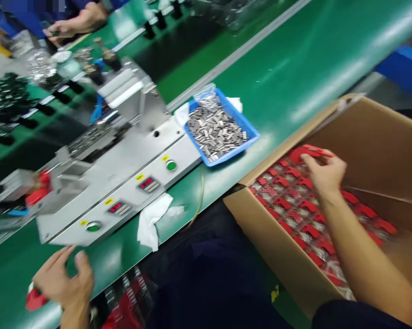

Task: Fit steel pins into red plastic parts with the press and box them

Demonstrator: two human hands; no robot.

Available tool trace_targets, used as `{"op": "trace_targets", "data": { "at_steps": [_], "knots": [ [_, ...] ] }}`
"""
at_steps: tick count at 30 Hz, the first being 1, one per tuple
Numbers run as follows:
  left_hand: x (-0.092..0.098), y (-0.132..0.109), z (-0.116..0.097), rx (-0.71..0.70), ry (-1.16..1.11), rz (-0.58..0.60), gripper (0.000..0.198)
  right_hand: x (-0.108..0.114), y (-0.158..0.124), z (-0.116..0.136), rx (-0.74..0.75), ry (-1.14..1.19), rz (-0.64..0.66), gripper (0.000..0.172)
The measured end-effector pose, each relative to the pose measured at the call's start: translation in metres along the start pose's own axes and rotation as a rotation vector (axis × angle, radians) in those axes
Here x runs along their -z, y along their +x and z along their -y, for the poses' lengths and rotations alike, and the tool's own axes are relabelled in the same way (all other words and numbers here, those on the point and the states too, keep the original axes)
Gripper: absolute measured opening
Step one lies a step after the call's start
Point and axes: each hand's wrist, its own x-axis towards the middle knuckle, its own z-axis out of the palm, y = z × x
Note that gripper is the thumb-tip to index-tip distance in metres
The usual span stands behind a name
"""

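Note:
My right hand [325,173] is over the cardboard box [271,246], its thumb and fingers pinched on a red plastic part [305,151]. Below that hand, rows of similar red parts [309,205] with clear and silvery sections fill the box. My left hand [65,278] is at the near left edge of the green work surface, thumb and index finger spread apart. Another red part [35,300] shows beside its outer fingers; whether it is touched is hidden. Just beyond the left hand stands a grey metal machine [124,169] with green buttons and red displays.
A blue tray [233,157] of small metal pieces sits at the machine's right end. White tissue [153,219] lies on the green belt [261,87] in front. Below the edge are red packaged items [127,306]. Across the belt, a co-worker's hand [76,25] is at work.

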Motion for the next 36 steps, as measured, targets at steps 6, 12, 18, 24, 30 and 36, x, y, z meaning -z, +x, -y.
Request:
{"op": "trace_targets", "data": {
  "at_steps": [6,12,18,24,30,36],
  "knots": [
    [-0.035,-0.007,-0.041,-0.142,-0.179,0.034,0.02,-0.038,-0.105,0.124,0.582,0.317,0.455,0.026],
    [-0.042,-0.009,-0.117,-0.054,-0.777,0.406,0.043,-0.09,-0.217,0.18,0.909,0.364,1.19,0.014],
    [-0.037,-0.041,-0.099,0.505,-1.044,0.432,0.022,-0.101,-0.229,0.183,1.1,0.326,1.125,0.025],
    [-0.038,-0.044,-0.072,0.965,-1.263,0.303,0.045,-0.125,-0.216,0.153,0.927,0.079,0.982,0.037],
    [-0.037,-0.027,-0.074,1.029,-1.425,0.233,0.051,-0.143,-0.238,0.148,0.806,0.099,1.063,0.009],
    [-0.032,-0.025,-0.076,0.937,-1.419,0.242,0.044,-0.126,-0.246,0.187,0.637,0.142,1.2,0.018]
  ]
}}
